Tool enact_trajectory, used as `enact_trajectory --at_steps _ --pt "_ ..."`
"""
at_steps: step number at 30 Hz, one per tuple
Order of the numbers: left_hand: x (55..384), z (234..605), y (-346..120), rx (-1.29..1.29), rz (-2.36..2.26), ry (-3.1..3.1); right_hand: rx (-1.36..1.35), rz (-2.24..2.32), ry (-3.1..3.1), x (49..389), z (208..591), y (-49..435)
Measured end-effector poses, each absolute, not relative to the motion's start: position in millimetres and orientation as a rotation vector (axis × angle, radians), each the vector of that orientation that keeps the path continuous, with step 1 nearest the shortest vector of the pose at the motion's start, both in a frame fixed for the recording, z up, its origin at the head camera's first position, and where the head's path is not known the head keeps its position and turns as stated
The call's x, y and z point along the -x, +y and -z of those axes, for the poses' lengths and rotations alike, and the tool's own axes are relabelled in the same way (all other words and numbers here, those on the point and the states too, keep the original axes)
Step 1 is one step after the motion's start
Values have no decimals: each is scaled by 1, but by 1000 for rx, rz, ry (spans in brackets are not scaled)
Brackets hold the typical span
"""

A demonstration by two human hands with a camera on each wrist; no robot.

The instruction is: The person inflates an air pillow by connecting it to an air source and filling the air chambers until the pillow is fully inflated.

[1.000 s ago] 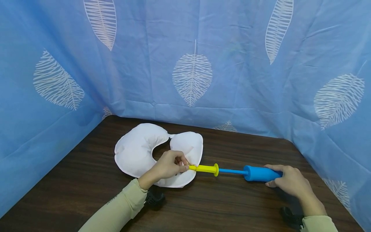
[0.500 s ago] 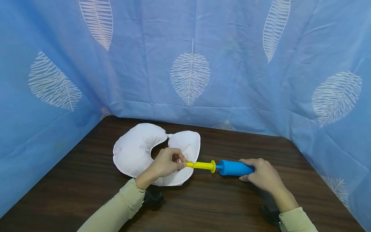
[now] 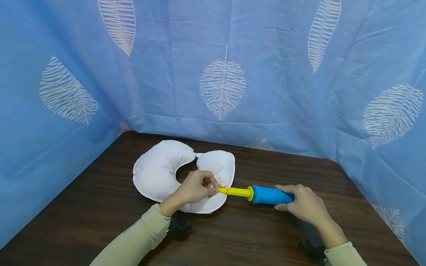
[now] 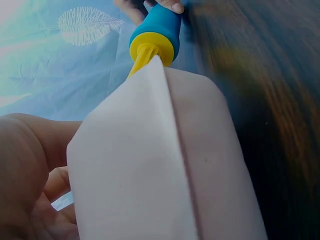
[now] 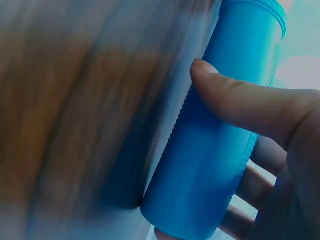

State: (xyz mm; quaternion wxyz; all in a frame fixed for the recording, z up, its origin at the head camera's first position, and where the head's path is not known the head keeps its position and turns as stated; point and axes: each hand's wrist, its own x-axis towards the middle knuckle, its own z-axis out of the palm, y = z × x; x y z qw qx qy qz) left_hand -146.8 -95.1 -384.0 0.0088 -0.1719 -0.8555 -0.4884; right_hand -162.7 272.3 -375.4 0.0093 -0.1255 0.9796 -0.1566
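A white U-shaped inflatable neck pillow point(image 3: 154, 173) lies plump on the table, its two ends linked by a small strap at the back. On the pillow's right arm my left hand point(image 3: 193, 190) pinches the yellow nozzle tip of a hand pump point(image 3: 267, 195) where it meets the pillow; the fingers hide the joint itself. The pump's blue barrel sits up against its yellow flange point(image 3: 250, 193), with no blue rod showing between. My right hand point(image 3: 307, 205) grips the barrel's far end, thumb on one side and fingers round the other, as the right wrist view shows.
The dark wood-grain table point(image 3: 259, 236) extends around the pillow and pump. Blue cloth point(image 3: 283, 92) with white leaf prints hangs along its back and sides.
My right hand has slid the blue barrel left along its rod until it meets the yellow flange. The left hand and pillow have stayed in place.
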Motion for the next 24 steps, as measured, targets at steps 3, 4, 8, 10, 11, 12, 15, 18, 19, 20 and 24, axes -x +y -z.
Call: enact_trajectory --at_steps 3,4,8,10,11,12,15,18,19,20,24 --pt "146 384 -94 535 1523 -2673 361 489 3051 166 375 288" --pt "146 384 -93 532 1522 -2674 343 484 3049 167 376 294" --pt "147 383 -92 520 1515 -2686 252 477 3030 172 376 320" --pt "147 384 -92 519 1514 -2688 216 479 3022 174 375 332" --pt "147 384 -92 521 1510 -2688 205 485 3017 175 375 338" --pt "147 384 -92 522 1508 -2687 193 487 3019 175 375 343" --pt "147 384 -92 518 1504 -2685 159 494 3016 176 375 352" --pt "147 384 -93 502 1514 -2683 141 511 3011 176 375 351" --pt "147 384 -94 495 1523 -2681 146 520 3009 177 375 349" --pt "147 383 -95 486 1536 -2681 157 530 3010 177 375 347" --pt "147 381 -97 458 1593 -2677 229 575 3037 176 377 326"
